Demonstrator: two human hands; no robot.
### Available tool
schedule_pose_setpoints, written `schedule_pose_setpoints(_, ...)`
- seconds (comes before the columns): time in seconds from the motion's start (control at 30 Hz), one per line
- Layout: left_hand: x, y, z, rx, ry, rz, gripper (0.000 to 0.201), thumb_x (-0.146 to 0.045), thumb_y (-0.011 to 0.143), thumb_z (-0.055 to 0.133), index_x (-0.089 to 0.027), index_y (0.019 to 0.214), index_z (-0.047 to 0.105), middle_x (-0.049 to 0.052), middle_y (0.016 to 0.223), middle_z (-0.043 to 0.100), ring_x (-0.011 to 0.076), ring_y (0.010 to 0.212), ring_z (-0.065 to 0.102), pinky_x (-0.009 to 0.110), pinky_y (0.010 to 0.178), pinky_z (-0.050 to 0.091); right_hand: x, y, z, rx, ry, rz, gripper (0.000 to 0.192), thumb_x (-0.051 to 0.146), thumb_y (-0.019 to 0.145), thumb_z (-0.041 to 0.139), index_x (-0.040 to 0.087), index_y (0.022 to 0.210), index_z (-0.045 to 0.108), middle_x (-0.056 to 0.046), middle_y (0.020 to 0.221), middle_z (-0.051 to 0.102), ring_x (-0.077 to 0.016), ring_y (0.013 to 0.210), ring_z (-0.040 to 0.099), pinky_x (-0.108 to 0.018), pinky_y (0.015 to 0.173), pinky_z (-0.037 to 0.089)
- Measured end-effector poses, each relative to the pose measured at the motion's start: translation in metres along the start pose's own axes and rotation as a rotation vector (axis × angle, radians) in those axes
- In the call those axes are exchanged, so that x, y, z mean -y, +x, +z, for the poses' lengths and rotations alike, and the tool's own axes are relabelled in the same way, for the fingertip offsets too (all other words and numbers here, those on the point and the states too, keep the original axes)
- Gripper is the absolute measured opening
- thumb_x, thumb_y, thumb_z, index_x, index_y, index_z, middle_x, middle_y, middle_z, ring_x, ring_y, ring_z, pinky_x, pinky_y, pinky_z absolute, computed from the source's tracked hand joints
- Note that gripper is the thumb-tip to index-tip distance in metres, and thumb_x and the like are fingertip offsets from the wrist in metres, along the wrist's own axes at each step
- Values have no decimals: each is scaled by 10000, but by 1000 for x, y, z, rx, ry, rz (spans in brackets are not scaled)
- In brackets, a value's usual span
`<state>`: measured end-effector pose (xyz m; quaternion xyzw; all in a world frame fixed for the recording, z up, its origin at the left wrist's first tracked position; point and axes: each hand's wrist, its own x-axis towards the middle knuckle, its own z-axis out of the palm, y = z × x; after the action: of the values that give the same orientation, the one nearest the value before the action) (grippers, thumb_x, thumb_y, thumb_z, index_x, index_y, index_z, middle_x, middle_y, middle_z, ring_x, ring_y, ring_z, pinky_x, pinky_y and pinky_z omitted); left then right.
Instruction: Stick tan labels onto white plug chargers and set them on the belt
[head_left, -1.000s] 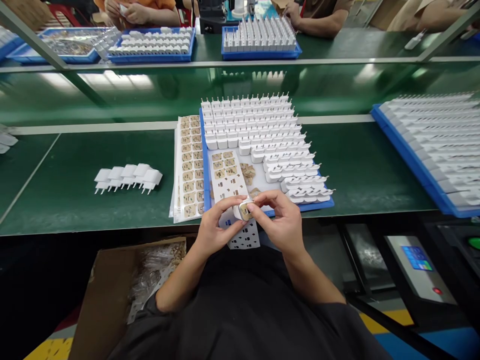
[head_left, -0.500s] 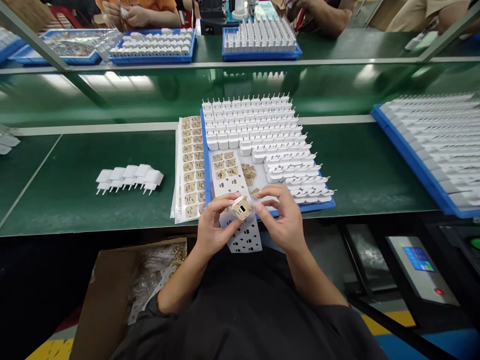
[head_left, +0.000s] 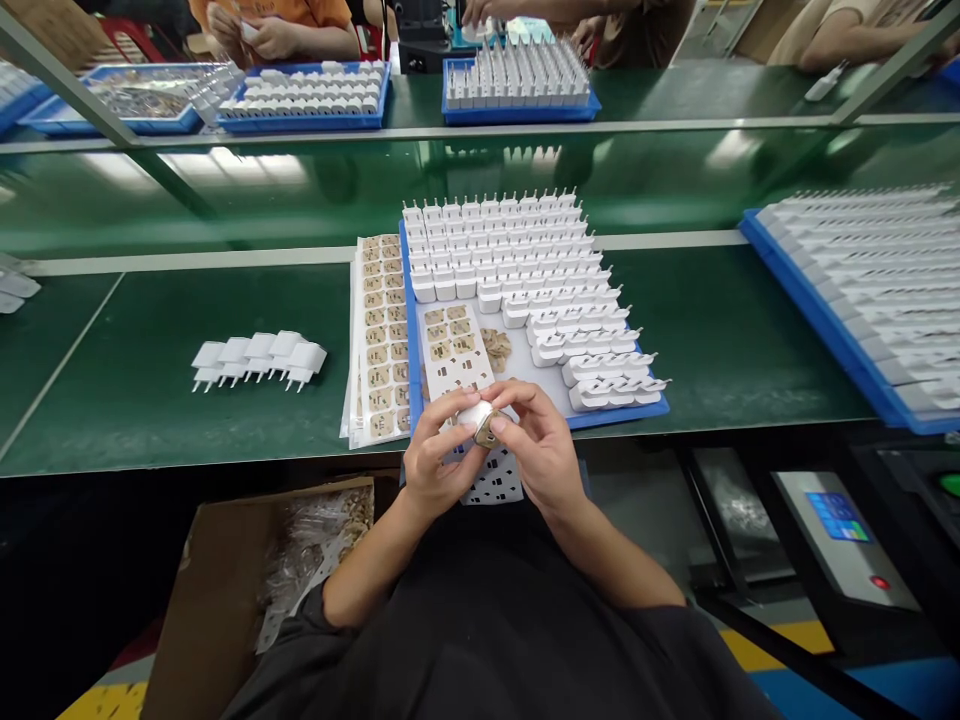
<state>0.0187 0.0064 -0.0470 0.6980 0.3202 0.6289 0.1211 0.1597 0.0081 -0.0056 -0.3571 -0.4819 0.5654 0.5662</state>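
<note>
Between my hands is a white plug-in charger [head_left: 472,413] with a tan sticker [head_left: 489,430] on its port face. My left hand [head_left: 439,455] is closed around its body from the left. The fingers and thumb of my right hand [head_left: 541,447] press on the stickered end. Below them lies a partly used sticker sheet [head_left: 452,372], its lower end hanging past the table edge. It rests in a blue tray [head_left: 622,416] beside rows of white chargers [head_left: 506,245] with pins up. A small pile of tan pieces [head_left: 496,348] lies there too.
Several white chargers [head_left: 259,357] lie on the green table at left. Stacked sticker sheets [head_left: 379,340] stand against the tray. Another full tray [head_left: 825,330] is at right. An open carton [head_left: 202,590] sits below. Co-workers' hands [head_left: 259,35] work across the bench.
My right hand has moved left onto the charger and now presses the sticker face. The charger has turned, showing more of its white side. Across the bench, a co-worker's arm reaches over the far tray.
</note>
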Motion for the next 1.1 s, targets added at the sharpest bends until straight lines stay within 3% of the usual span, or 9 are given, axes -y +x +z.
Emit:
schedule_pose_setpoints(0.23,-2,4,0,5,118,91,505,-28,806,752,-308,1168,541,44,1327,644,228,1232,662,488,978,618,1,1,3,-14,-62,-28,105,309,869,659,258,916,580,-61,1042,680,-236,1097,665,-402,920,582)
schedule_pose_setpoints(0.47,-1,3,0,11,84,73,508,-31,814,745,-327,1176,546,38,1334,645,231,1240,660,494,988,615,-3,1,4,-63,-13,-25,46,262,861,641,253,881,601,-50,1015,685,-231,1075,674,-436,992,556)
schedule_pose_setpoints(0.67,1,-3,-4,28,-80,-82,541,-43,821,744,-317,1238,536,72,1305,652,243,1238,663,495,1005,602,6,8,-16,143,-113,7,99,272,895,657,246,989,672,-62,1115,719,-238,1119,676,-418,952,564)
schedule_pose_setpoints(0.77,1,-7,-6,70,-118,-126,528,-66,826,753,-312,1243,543,85,1301,659,255,1241,665,501,1013,592,15,13,-22,137,-363,-135,85,289,935,650,254,1006,684,-60,1083,728,-235,1086,671,-437,970,546)
schedule_pose_setpoints(0.87,0,-11,-6,67,-166,-225,511,-91,825,765,-281,1249,554,112,1291,667,268,1233,667,510,1025,577,20,15,-23,119,-593,-422,48,220,930,660,262,928,683,-51,1020,728,-235,1043,662,-443,957,540)
schedule_pose_setpoints(0.97,1,-11,-7,33,-238,-353,486,-117,840,759,-258,1255,548,127,1274,672,268,1241,657,483,1007,582,17,11,-25,193,-595,-598,42,231,932,648,266,913,659,-42,930,710,-234,942,674,-426,855,570)
schedule_pose_setpoints(1.03,1,-9,-10,9,-255,-402,463,-137,846,758,-253,1242,547,125,1260,677,262,1249,649,451,987,591,11,8,-31,103,-516,-541,45,271,968,598,262,938,631,-33,868,683,-216,836,678,-387,749,584)
schedule_pose_setpoints(1.1,3,-8,-15,-14,-228,-426,442,-158,846,759,-246,1227,554,123,1253,678,256,1243,649,428,982,590,4,9,-39,-81,-556,-420,66,285,990,573,252,973,627,-30,849,675,-198,768,673,-350,689,577)
